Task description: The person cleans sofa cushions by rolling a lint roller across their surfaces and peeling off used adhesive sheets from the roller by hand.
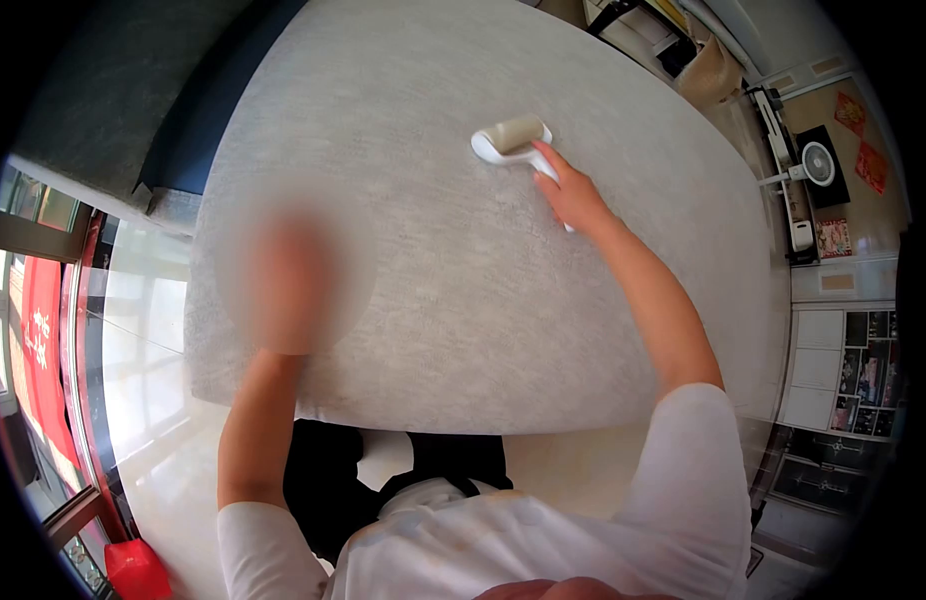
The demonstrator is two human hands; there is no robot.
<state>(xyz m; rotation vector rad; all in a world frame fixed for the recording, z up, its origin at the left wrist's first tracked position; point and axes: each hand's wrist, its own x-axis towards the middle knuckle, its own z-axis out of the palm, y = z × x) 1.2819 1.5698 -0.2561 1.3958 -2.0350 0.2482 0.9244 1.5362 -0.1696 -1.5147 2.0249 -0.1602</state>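
Note:
My right hand (575, 200) is closed around the white handle of a lint roller (515, 138). The roller's pale beige cylinder points away from me and rests on the grey textured surface (453, 290), which looks like a fabric-covered bed or sofa seat. Over the left part of the same surface is my left hand (295, 275). A blur covers that hand, so its fingers and anything in them cannot be made out.
A dark blue and grey upholstered edge (198, 110) borders the surface at the upper left. To the right stand a white fan (817, 164) and a cabinet (818, 360). A red bag (136, 570) lies on the floor at lower left, near a glazed door.

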